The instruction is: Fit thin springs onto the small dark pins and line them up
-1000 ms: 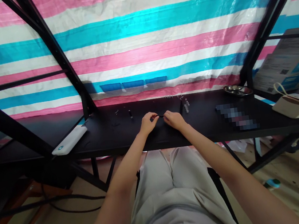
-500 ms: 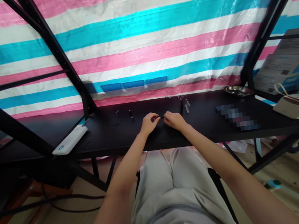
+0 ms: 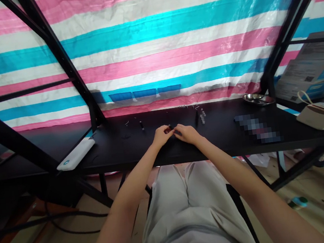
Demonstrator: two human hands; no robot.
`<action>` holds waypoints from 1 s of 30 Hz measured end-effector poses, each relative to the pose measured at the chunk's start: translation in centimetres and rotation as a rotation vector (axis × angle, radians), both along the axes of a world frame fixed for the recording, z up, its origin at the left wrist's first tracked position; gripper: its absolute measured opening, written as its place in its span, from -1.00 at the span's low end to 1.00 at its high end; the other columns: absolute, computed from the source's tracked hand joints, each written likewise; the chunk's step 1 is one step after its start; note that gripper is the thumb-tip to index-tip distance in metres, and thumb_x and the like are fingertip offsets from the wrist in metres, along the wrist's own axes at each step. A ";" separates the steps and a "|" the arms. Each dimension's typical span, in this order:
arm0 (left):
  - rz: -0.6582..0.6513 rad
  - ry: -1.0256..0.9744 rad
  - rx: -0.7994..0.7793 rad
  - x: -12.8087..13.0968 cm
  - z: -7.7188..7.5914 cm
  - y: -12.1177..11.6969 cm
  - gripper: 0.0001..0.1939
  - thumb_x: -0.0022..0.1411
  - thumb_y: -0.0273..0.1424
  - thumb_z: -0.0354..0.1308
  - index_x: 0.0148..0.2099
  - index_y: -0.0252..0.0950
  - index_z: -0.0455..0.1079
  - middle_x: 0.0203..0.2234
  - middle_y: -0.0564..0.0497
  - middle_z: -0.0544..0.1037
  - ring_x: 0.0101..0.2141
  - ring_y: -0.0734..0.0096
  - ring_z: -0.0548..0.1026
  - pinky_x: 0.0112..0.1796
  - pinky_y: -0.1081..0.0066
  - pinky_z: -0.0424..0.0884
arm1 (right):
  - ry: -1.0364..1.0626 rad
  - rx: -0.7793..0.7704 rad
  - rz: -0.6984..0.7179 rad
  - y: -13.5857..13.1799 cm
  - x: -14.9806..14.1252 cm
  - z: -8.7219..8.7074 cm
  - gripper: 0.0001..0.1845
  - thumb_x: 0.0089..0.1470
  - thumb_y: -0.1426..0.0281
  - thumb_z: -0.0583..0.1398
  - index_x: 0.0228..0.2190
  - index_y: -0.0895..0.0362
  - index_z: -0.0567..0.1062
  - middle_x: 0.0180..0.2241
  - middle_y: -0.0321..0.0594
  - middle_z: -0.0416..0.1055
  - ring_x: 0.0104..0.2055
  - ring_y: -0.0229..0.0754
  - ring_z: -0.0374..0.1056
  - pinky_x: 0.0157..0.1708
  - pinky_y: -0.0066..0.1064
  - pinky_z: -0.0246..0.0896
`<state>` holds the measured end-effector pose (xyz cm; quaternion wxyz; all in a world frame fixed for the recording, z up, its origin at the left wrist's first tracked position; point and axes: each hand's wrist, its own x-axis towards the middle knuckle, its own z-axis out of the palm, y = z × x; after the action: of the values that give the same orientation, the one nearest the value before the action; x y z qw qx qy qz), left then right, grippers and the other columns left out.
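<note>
In the head view, your left hand pinches a small black piece in its grip over the black surface. Your right hand meets it; I cannot tell that grip's state. Small pale pieces sit just beyond.

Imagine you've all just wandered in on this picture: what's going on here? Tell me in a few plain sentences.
A person's left hand pinches a small dark piece over the black table. The right hand is close against it; whether it grasps the piece too is hard to tell. Just beyond the right hand sits a cluster of small pale pieces, with a metal dish farther right.
</note>
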<state>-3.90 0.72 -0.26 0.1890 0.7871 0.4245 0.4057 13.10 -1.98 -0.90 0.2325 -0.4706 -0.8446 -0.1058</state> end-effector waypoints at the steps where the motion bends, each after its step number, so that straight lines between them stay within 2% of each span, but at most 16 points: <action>1: 0.002 0.041 0.010 -0.1 0.1 0.1 -0.82 0.03 -0.32 0.19 -0.47 -0.35 0.39 -0.56 0.07 0.42 -0.52 0.52 0.31 -0.44 0.49 0.24 | -0.001 -0.024 0.000 0.0 0.0 0.0 -0.72 0.16 0.28 0.03 -0.20 0.15 0.41 -0.26 -0.18 0.39 -0.39 -0.28 0.30 -0.49 -0.48 -0.01; 3: 0.009 0.127 0.025 -0.3 0.3 0.3 -0.81 0.04 -0.29 0.18 -0.46 -0.34 0.40 -0.56 0.07 0.43 -0.51 0.51 0.32 -0.44 0.49 0.23 | -0.005 -0.065 -0.002 -0.1 0.0 0.1 -0.71 0.15 0.28 0.04 -0.17 0.14 0.41 -0.25 -0.18 0.39 -0.38 -0.27 0.32 -0.46 -0.48 0.03; 5: 0.069 0.211 0.015 -0.8 0.7 0.6 -0.78 0.06 -0.26 0.16 -0.45 -0.32 0.41 -0.54 0.05 0.45 -0.50 0.48 0.35 -0.43 0.48 0.24 | -0.007 -0.097 -0.008 -0.2 -0.1 0.2 -0.68 0.15 0.29 0.03 -0.10 0.13 0.39 -0.21 -0.17 0.39 -0.34 -0.25 0.34 -0.42 -0.47 0.07; 8: 0.300 0.312 -0.062 -1.8 1.5 1.3 -0.77 0.07 -0.22 0.14 -0.40 -0.29 0.46 -0.50 0.00 0.50 -0.43 0.38 0.42 -0.39 0.44 0.27 | -0.005 -0.124 -0.036 -0.3 -0.3 0.5 -0.63 0.16 0.33 -0.01 -0.02 0.13 0.35 -0.14 -0.14 0.38 -0.29 -0.23 0.36 -0.36 -0.47 0.12; 11: 0.537 0.365 -0.131 -3.1 2.2 2.0 -0.76 0.07 -0.22 0.13 -0.29 -0.25 0.48 -0.37 -0.07 0.54 -0.31 0.25 0.47 -0.32 0.38 0.31 | -0.012 -0.140 -0.065 -0.4 -0.4 0.6 -0.62 0.18 0.34 -0.04 -0.02 0.14 0.36 -0.09 -0.12 0.37 -0.24 -0.21 0.37 -0.32 -0.46 0.14; 14: 0.662 0.393 -0.165 -4.3 2.7 2.2 -0.74 0.09 -0.23 0.10 -0.24 -0.24 0.48 -0.30 -0.13 0.54 -0.25 0.16 0.49 -0.28 0.33 0.34 | -0.019 -0.146 -0.076 -0.4 -0.4 0.6 -0.63 0.18 0.34 -0.05 -0.03 0.13 0.37 -0.08 -0.14 0.38 -0.22 -0.21 0.37 -0.30 -0.46 0.15; 21: 0.730 0.417 -0.179 -5.6 3.2 2.5 -0.75 0.11 -0.27 0.07 -0.25 -0.28 0.48 -0.30 -0.18 0.53 -0.23 0.09 0.49 -0.26 0.27 0.37 | -0.015 -0.125 -0.071 -0.4 -0.4 0.6 -0.64 0.18 0.36 -0.05 -0.06 0.13 0.38 -0.11 -0.14 0.39 -0.26 -0.21 0.38 -0.31 -0.45 0.16; 30: 0.757 0.391 -0.190 -6.0 1.9 3.1 -0.73 0.14 -0.27 0.06 -0.23 -0.29 0.49 -0.29 -0.21 0.53 -0.23 0.10 0.49 -0.28 0.29 0.36 | 0.011 -0.086 -0.039 -0.2 -0.4 0.4 -0.68 0.16 0.39 -0.02 -0.10 0.13 0.42 -0.14 -0.15 0.42 -0.29 -0.23 0.38 -0.33 -0.46 0.17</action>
<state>-9.91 3.80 1.67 0.0147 0.6169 0.7466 0.2488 12.72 -2.20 -0.52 0.2148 -0.4973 -0.8375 -0.0714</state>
